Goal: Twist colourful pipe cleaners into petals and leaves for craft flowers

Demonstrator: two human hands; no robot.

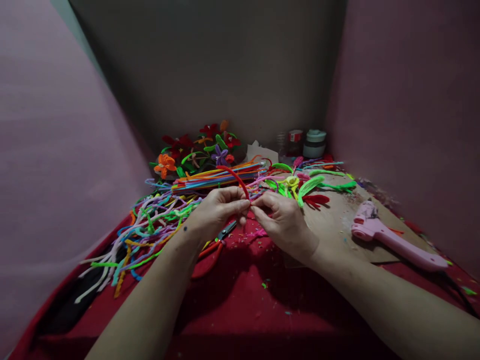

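Note:
Between my two hands, a red pipe cleaner [237,177] is pinched near its lower end. Its free length curves up and to the left above my fingers. My left hand [221,207] is closed on it with thumb and forefinger. Fingertips of my right hand [279,217] meet the left ones and press together at the same end; the exact grip there is partly hidden. Below my left hand lies a pair of pliers or cutters [227,231] with orange-red handles, partly covered by my wrist.
Loose coloured pipe cleaners [150,230] spread at left, with a straight bundle [210,176] behind. Pipe-cleaner flowers [202,145] stand at the back. A pink glue gun [393,240] rests right, on a brown board [330,225]. A lidded jar [315,144] is at the back wall.

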